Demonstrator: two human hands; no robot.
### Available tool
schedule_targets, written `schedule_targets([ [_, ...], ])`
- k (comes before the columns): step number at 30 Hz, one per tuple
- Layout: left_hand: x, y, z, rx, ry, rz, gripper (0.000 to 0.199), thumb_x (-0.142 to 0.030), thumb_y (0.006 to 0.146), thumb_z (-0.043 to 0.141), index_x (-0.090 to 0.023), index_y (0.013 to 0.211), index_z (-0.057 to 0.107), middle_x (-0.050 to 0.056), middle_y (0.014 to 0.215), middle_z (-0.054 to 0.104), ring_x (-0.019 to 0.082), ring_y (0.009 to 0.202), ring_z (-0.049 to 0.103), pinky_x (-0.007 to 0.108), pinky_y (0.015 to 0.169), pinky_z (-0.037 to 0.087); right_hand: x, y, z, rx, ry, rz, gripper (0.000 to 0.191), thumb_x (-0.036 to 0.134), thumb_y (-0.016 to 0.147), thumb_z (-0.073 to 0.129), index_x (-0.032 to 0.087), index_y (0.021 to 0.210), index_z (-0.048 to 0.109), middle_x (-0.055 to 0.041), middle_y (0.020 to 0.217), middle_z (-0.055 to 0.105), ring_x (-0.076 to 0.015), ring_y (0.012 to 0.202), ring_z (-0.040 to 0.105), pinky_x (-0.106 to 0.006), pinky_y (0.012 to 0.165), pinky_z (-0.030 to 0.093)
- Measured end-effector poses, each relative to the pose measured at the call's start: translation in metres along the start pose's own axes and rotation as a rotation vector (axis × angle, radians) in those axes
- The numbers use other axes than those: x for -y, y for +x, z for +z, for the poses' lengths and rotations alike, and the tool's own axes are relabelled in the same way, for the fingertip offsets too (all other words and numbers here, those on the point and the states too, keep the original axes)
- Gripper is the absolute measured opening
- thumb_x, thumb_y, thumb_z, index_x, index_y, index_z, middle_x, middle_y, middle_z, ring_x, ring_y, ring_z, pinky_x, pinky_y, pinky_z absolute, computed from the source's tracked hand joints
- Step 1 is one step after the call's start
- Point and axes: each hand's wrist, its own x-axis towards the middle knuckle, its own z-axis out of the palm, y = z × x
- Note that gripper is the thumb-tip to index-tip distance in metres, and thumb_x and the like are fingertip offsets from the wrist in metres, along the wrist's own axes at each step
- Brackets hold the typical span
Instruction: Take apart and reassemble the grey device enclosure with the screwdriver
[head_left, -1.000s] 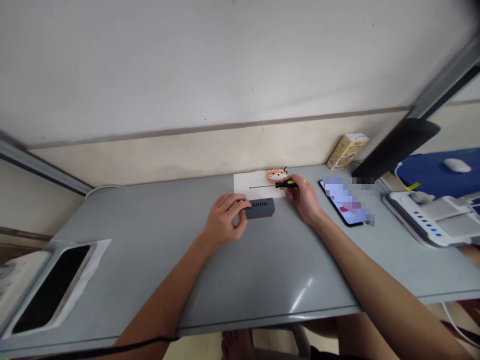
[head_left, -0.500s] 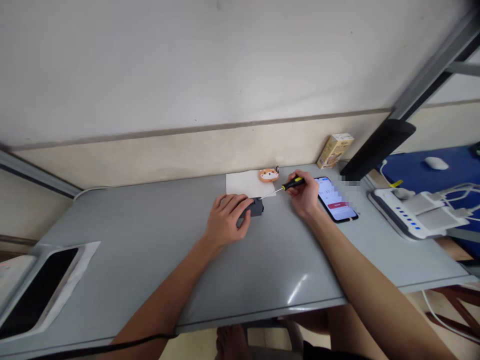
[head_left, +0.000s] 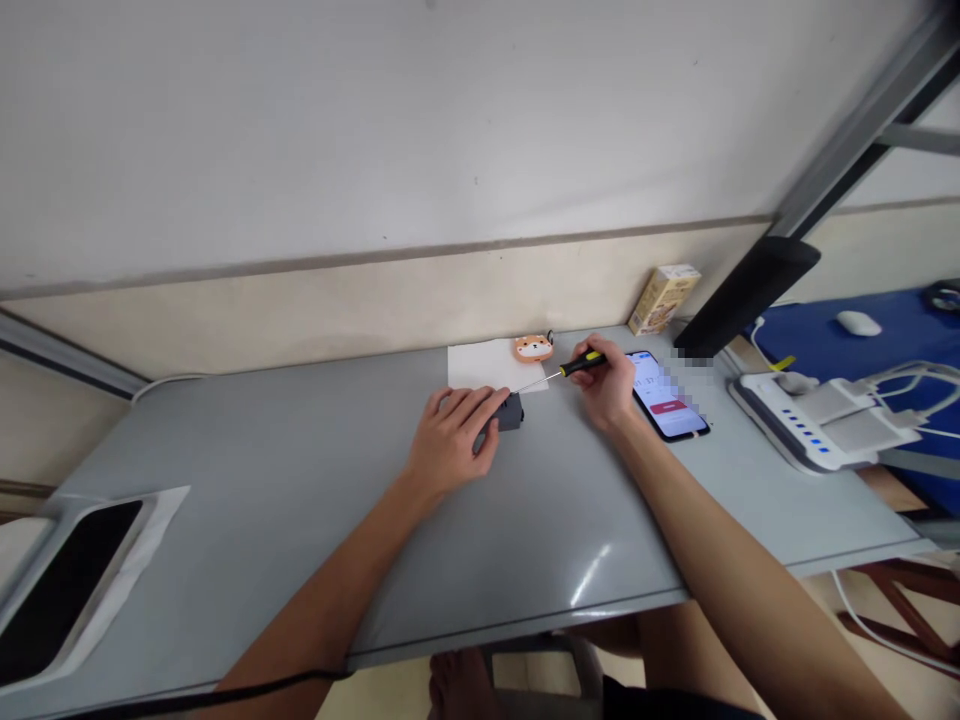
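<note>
A small dark grey block lies on the grey table, just in front of a white sheet of paper. My left hand grips it from the left, thumb at the near side and fingers over the top, hiding its left part. In my right hand is a screwdriver with a black and yellow handle. Its thin shaft points left, and the tip is at the block's top back edge, close to my left fingertips; whether it touches is too small to tell.
An orange animal-face case sits on the paper. Right of my right hand lies a lit phone, with a carton, a black cylinder and a power strip beyond. A black-screened device rests at the left.
The whole view has shifted slightly. The screwdriver's tip has moved a little left along the block, nearer my left fingers. Both hands keep their hold.
</note>
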Motion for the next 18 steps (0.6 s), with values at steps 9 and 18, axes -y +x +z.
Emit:
schedule_targets([
  [9,0.002,-0.001,0.002,0.001,-0.026,-0.007,0.044,-0.011,0.092,0.057,-0.024,0.134,0.062,0.007,0.124,0.075,0.024,0.102,0.070,0.043,0.096,0.046,0.010,-0.003,0.001,0.027,-0.077,-0.053,0.024,0.042,0.078,0.063,0.023,0.069,0.052,-0.0010,0.078,0.051,-0.0130,0.062,0.040,-0.026,0.046,0.027],
  [18,0.002,-0.001,0.001,-0.029,-0.173,-0.051,0.042,-0.010,0.094,0.056,-0.026,0.132,0.066,0.006,0.120,0.074,0.022,0.101,0.067,0.041,0.092,0.049,0.013,-0.005,0.004,0.023,0.013,-0.041,0.023,0.038,0.077,0.065,0.022,0.068,0.051,-0.0011,0.076,0.049,-0.0117,0.061,0.038,-0.026,0.045,0.022],
])
